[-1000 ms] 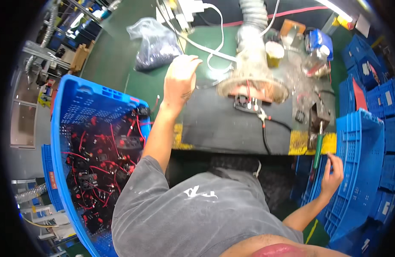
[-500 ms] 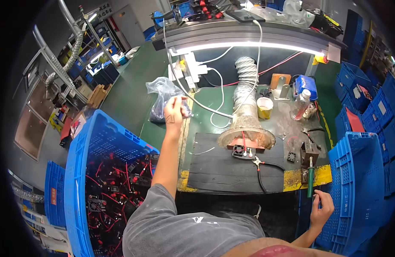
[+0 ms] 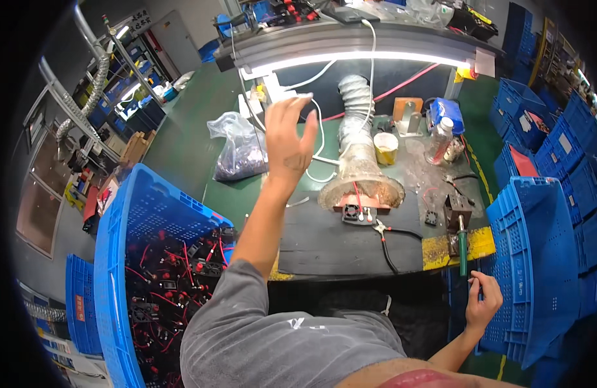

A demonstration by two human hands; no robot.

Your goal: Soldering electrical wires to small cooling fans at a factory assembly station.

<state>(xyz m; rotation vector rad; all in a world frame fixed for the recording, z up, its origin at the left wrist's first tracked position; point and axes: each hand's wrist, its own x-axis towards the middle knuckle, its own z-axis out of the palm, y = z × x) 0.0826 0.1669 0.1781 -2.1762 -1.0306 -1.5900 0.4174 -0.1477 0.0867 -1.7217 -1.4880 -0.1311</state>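
My left hand (image 3: 288, 141) is raised over the bench with its fingers stretched out and the thumb apart, holding nothing. Left of it lies a clear plastic bag (image 3: 239, 155) of small dark parts. Lower right, my right hand (image 3: 484, 301) has its fingers curled in; anything between them is too small to make out. Just above it, apart from the fingers, a green-handled tool (image 3: 463, 255) points out of a metal block (image 3: 457, 212). Below the duct hood sits a small black fan (image 3: 351, 212) with red wires. Cutting pliers (image 3: 384, 240) rest on the black mat (image 3: 331, 246).
A blue crate (image 3: 114, 258) full of wired fan parts stands at my left, another blue crate (image 3: 534, 271) at my right. A flexible duct ends in a hood (image 3: 334, 194) over the mat. Behind are a yellow-white cup (image 3: 386, 149), a bottle (image 3: 439, 143) and a lit shelf (image 3: 363, 40).
My left hand has moved right, away from the plastic bag, and its fingers have spread. The right hand stays beside the green handle, fingers still curled. The whole view has shifted slightly.
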